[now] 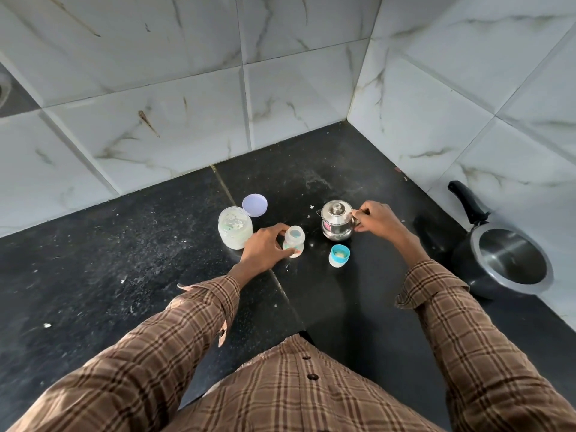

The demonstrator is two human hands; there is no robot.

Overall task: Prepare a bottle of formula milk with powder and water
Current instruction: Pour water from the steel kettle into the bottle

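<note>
Left hand (265,244) steadies the open bottle (294,241); right hand (375,219) apparently grips the steel jug (337,222) handle. Narrow mouth: careless pouring spills onto the bench (156,260).

At mid-frame the things stand close together: powder jar (235,227), its lid (255,205) just behind, baby bottle (294,241), steel pot (337,223) and blue-ringed cap (339,255). Only narrow gaps separate them. The black table (93,260) lies open across the left and lower centre. A pressure cooker (505,260) blocks the right edge, and tiled walls (156,104) close the back and right.
</note>
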